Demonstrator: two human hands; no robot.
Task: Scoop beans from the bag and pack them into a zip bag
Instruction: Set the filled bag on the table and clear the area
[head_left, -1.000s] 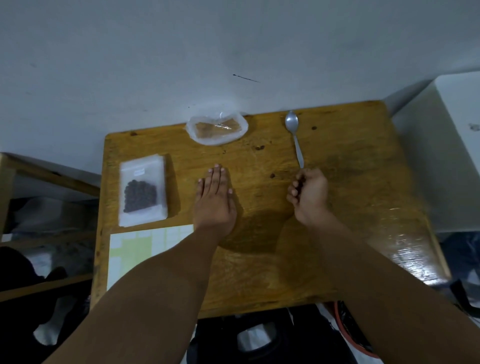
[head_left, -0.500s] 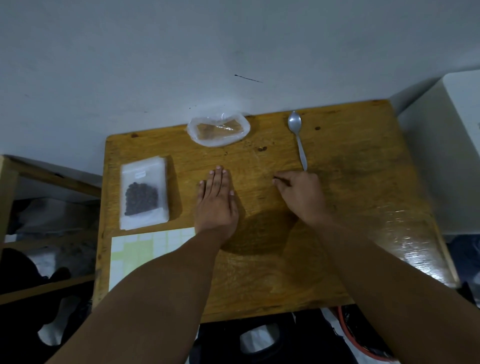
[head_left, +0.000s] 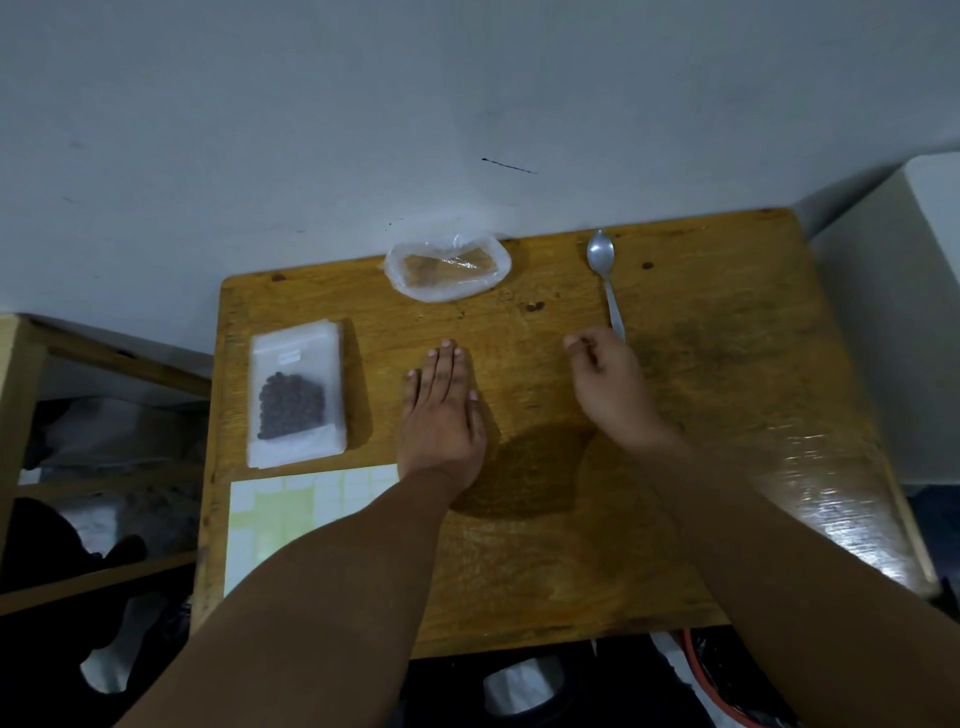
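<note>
A white zip bag (head_left: 297, 353) lies flat at the table's left, with a clump of dark beans (head_left: 291, 405) showing inside it. A crumpled clear plastic bag (head_left: 448, 267) sits at the back edge by the wall. To its right lies a metal spoon (head_left: 605, 280), bowl toward the wall. My left hand (head_left: 441, 410) rests flat on the wood, fingers straight, between the zip bag and my right hand. My right hand (head_left: 608, 389) hovers at the near end of the spoon's handle with loosely curled fingers; the handle's tip is hidden behind it.
The wooden table (head_left: 545, 545) stands against a pale wall. A sheet with a white and green grid (head_left: 291, 514) lies at the front left. A white box (head_left: 909, 312) stands to the right, a wooden shelf (head_left: 31, 415) to the left, dark clutter below.
My right hand went from a curled fist near the spoon's handle to reaching left on the table, then came back up beside the handle. My left hand and the spoon stayed put.
</note>
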